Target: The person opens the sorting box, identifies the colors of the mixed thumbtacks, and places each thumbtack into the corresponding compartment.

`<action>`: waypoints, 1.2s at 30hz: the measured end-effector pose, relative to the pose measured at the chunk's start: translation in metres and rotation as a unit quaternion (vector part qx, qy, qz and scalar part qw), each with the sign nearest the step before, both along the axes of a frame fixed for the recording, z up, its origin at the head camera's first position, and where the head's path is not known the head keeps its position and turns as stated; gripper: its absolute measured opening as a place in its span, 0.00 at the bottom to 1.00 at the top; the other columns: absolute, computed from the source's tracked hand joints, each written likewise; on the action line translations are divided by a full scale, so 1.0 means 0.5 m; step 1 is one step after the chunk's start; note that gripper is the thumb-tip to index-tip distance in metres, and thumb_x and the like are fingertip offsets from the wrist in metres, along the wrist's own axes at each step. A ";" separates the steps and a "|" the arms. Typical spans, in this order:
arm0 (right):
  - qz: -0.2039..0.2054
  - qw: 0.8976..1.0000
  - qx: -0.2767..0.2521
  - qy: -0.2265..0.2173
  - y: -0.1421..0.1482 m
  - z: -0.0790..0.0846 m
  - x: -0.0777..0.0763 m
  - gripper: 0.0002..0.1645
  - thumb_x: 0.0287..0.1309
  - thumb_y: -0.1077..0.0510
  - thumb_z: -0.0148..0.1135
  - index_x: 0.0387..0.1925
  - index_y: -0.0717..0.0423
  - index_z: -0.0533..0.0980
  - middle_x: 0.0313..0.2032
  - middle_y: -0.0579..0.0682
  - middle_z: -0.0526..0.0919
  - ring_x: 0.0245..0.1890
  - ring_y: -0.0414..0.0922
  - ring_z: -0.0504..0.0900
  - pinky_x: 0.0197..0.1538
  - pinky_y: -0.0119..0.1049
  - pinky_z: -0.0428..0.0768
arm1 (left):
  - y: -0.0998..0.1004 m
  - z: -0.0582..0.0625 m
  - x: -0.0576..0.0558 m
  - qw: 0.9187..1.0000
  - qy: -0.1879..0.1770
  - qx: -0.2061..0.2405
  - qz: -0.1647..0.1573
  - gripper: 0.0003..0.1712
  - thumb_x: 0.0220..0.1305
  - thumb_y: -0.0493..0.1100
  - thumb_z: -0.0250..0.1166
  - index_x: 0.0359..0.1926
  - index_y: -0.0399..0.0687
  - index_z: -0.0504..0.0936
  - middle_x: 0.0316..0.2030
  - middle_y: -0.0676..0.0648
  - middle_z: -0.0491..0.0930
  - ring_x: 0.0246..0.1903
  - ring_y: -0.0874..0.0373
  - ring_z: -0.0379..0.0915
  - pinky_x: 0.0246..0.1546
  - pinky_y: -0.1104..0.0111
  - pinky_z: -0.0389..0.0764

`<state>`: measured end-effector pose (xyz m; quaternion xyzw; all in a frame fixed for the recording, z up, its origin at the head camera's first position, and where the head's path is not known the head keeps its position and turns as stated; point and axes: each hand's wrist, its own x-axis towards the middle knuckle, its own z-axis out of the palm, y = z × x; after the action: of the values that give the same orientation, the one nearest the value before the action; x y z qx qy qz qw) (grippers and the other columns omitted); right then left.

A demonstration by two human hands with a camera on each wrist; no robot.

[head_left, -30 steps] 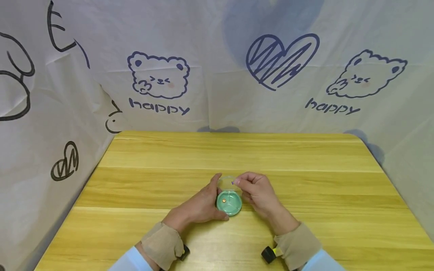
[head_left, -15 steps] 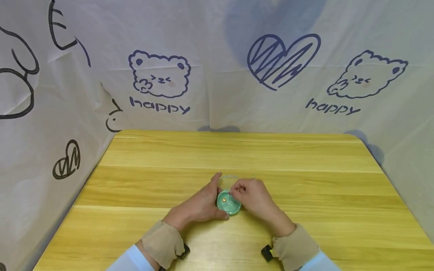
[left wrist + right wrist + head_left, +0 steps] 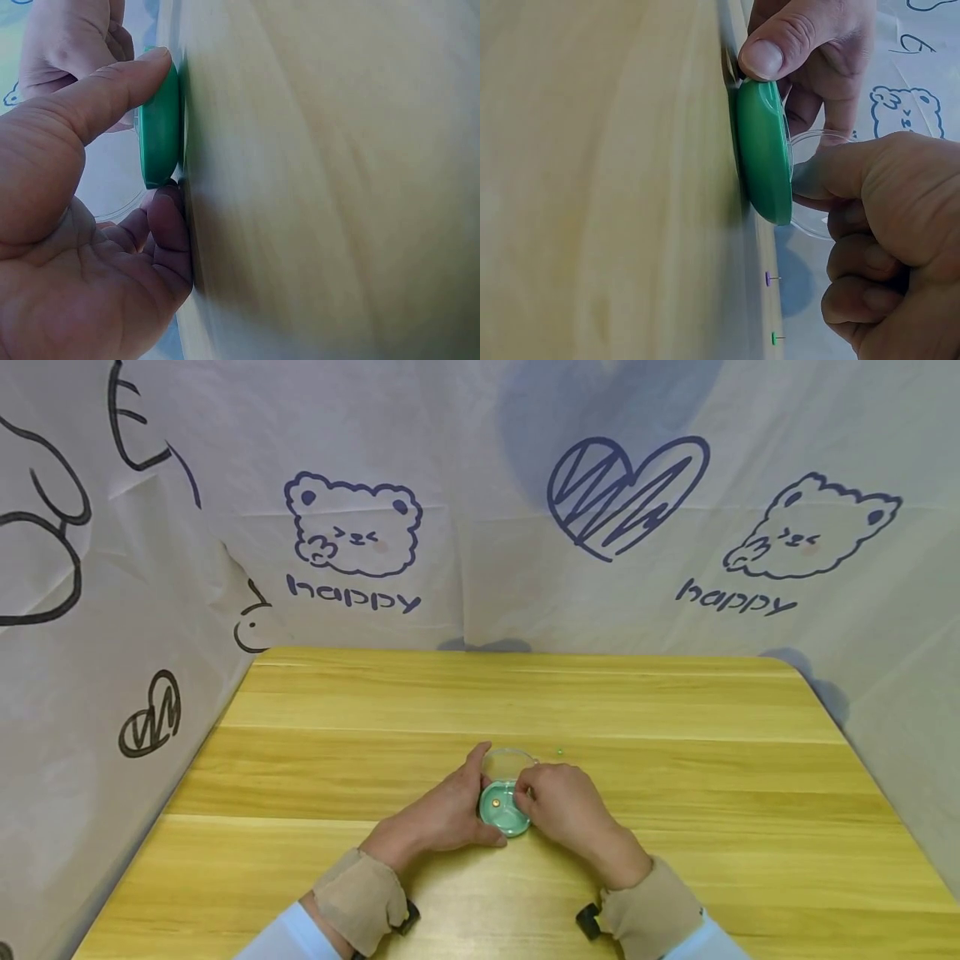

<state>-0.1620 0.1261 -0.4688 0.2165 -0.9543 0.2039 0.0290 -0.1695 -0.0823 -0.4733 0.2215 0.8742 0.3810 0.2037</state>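
Note:
A round green case [image 3: 502,821] sits on the table with its clear lid [image 3: 510,750] raised at the back. My left hand [image 3: 446,814] holds the case from the left, thumb at its front rim and fingers behind, as the left wrist view also shows. A small gold-coloured thing [image 3: 496,803] lies inside. My right hand [image 3: 566,802] has thumb and forefinger pinched together over the case's right side, with its other fingers curled in. The purple thumbtack seen at those fingertips earlier is hidden now.
Behind the right hand, a green thumbtack [image 3: 774,338] and a purple thumbtack [image 3: 768,279] rest on the table [image 3: 360,710], points up in the right wrist view. White cloth [image 3: 480,568] with drawings stands around the table's back and sides.
My right hand has moved from the raised lid, where it pinched a purple thumbtack, down and toward me into the case. The left hand and case have stayed put.

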 end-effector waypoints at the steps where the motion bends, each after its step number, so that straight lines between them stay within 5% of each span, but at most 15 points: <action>1: 0.002 1.000 0.002 0.001 0.000 -0.001 0.000 0.04 0.62 0.60 0.72 0.31 0.54 0.87 0.27 0.45 0.86 0.29 0.43 0.81 0.38 0.44 0.82 | 0.000 0.000 0.000 1.000 0.001 0.000 0.000 0.74 0.54 0.47 0.84 0.84 0.41 0.37 0.53 0.50 0.75 0.50 0.59 0.74 0.62 0.59 0.73; 14: 0.001 1.000 -0.010 -0.002 -0.002 -0.004 0.004 0.04 0.64 0.59 0.72 0.33 0.56 0.88 0.31 0.49 0.89 0.44 0.54 0.89 0.51 0.52 0.84 | 0.001 0.003 0.001 1.000 0.010 0.001 -0.006 0.74 0.54 0.48 0.84 0.84 0.40 0.38 0.52 0.49 0.75 0.49 0.58 0.74 0.61 0.59 0.74; 18: -0.007 0.999 -0.031 -0.024 0.002 0.009 0.006 0.04 0.64 0.59 0.71 0.33 0.54 0.88 0.26 0.43 0.84 0.30 0.43 0.83 0.39 0.41 0.82 | 0.001 0.003 0.002 1.000 0.012 0.005 -0.007 0.74 0.54 0.47 0.84 0.84 0.39 0.38 0.52 0.49 0.76 0.48 0.59 0.74 0.60 0.59 0.74; 23: -0.017 0.995 -0.092 -0.045 0.025 0.042 0.009 0.05 0.65 0.60 0.69 0.32 0.51 0.87 0.18 0.39 0.71 0.19 0.36 0.66 0.25 0.30 0.65 | 0.001 0.002 0.004 1.000 0.013 0.004 -0.006 0.75 0.53 0.47 0.85 0.84 0.39 0.37 0.51 0.50 0.75 0.48 0.59 0.74 0.61 0.58 0.74; 30: -0.069 0.992 -0.107 -0.005 0.070 0.048 -0.015 0.05 0.67 0.60 0.68 0.34 0.54 0.87 0.17 0.40 0.72 0.17 0.37 0.65 0.25 0.32 0.66 | 0.005 0.003 0.005 1.000 0.013 0.007 0.001 0.75 0.52 0.47 0.85 0.84 0.39 0.38 0.53 0.47 0.75 0.51 0.56 0.74 0.64 0.55 0.73; 36: -0.070 0.997 -0.030 -0.010 0.080 0.030 -0.050 0.06 0.69 0.59 0.67 0.36 0.54 0.88 0.25 0.44 0.85 0.23 0.39 0.75 0.31 0.38 0.77 | 0.004 0.004 0.006 1.000 0.015 0.004 0.005 0.76 0.52 0.47 0.85 0.84 0.39 0.38 0.55 0.45 0.75 0.54 0.54 0.74 0.66 0.54 0.72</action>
<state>-0.1870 0.1661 -0.4537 0.1458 -0.9609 0.2319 0.0404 -0.1667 -0.0804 -0.4714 0.2235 0.8767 0.3822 0.1879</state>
